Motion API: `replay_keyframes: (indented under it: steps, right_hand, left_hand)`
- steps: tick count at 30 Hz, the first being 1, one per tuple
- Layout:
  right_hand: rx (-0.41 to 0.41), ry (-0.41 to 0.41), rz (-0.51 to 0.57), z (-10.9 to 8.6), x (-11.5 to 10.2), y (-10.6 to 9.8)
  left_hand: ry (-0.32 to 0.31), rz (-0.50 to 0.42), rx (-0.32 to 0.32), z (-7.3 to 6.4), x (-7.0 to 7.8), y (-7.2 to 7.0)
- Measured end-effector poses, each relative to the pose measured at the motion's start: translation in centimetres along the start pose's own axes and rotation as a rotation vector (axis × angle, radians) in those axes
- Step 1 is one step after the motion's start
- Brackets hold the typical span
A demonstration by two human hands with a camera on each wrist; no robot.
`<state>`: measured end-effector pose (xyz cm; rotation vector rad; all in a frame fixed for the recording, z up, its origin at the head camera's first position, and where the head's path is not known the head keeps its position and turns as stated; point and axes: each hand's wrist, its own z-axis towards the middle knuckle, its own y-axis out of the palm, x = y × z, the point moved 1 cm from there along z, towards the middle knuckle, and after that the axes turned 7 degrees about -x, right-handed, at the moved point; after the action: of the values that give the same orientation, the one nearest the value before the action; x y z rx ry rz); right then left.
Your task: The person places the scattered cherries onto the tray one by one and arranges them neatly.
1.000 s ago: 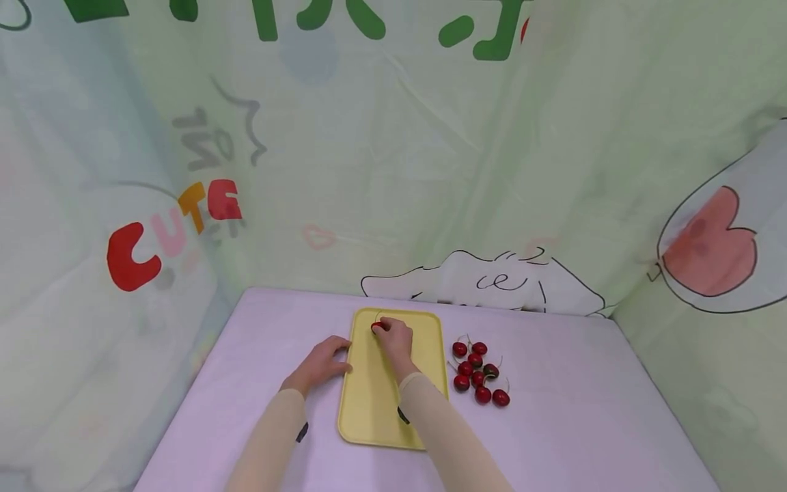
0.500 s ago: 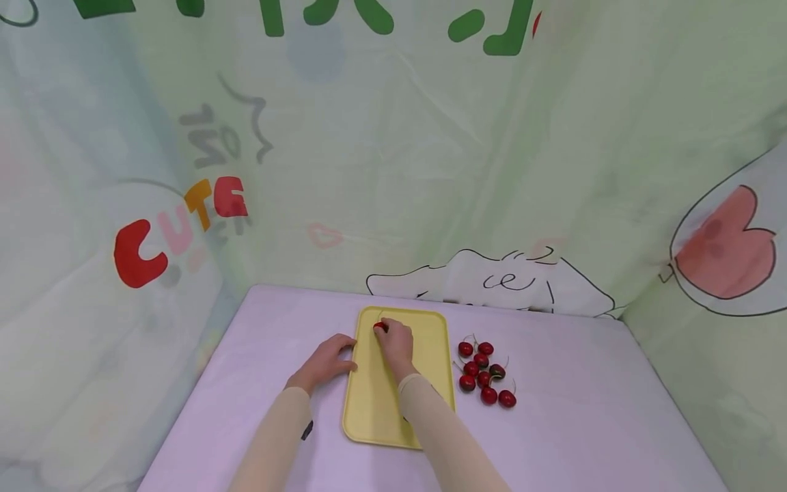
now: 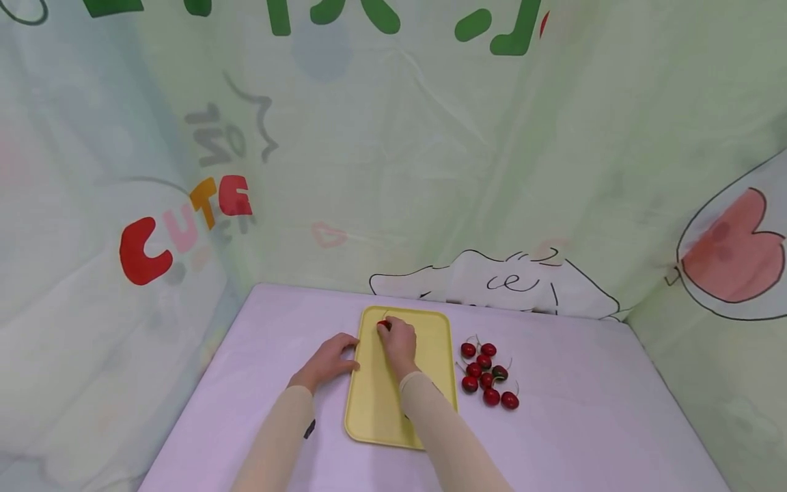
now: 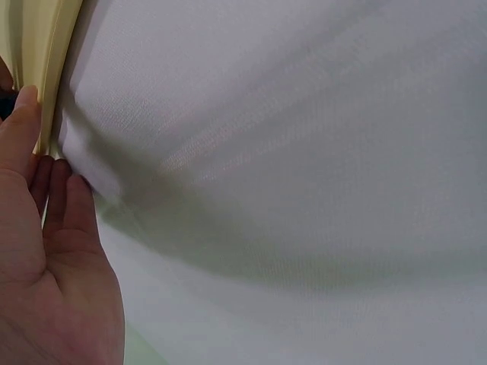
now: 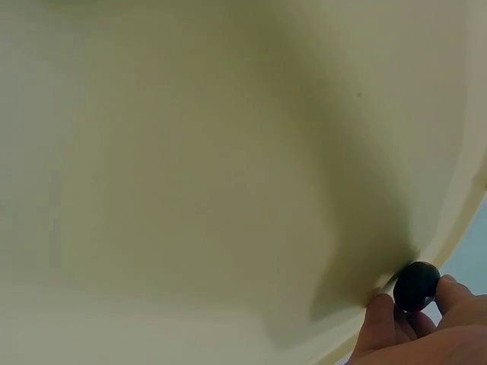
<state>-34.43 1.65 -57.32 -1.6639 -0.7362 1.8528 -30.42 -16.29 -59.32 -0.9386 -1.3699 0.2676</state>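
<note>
My right hand (image 3: 401, 345) pinches a dark red cherry (image 3: 384, 324) between thumb and fingers, low over the far left part of a yellow rectangular tray (image 3: 376, 417). The cherry's thin stem points away toward the tray's far edge. Seen from the right wrist, the cherry (image 5: 416, 287) looks almost black and sits close to the tray's curved rim, its shadow falling on the floor of the tray. My left hand (image 3: 326, 362) rests against the left rim, thumb and forefinger spread apart along it. In the left wrist view its fingertips (image 4: 79, 186) touch that rim.
Several red cherries with stems (image 3: 470, 384) lie in a loose group on the lilac tablecloth (image 3: 590, 410), just right of the tray. A pale printed curtain (image 3: 393, 171) hangs behind the table and along both sides.
The whole head view has shifted slightly. Both hands keep nearly the same place on the tray, and the right still holds the cherry.
</note>
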Motion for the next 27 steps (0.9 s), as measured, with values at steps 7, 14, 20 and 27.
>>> replay_keyframes:
  steps: [7,14,20,27]
  right_hand:
    - [0.008,0.005,0.0,0.2,0.6,-0.1]
    - [0.01,-0.027,-0.02,0.4,0.4,-0.4]
    - [0.002,0.012,0.025,-0.4,-0.3,-2.1]
    - [0.014,-0.022,0.056,-0.7,0.1,-5.0]
  left_hand:
    - [0.03,0.002,0.006,-0.1,0.3,0.0]
    - [0.034,0.011,0.01,0.0,0.1,0.1]
    - [-0.003,-0.014,0.004,-0.2,0.3,0.1]
    - [-0.008,-0.002,0.012,-0.3,0.7,-0.1]
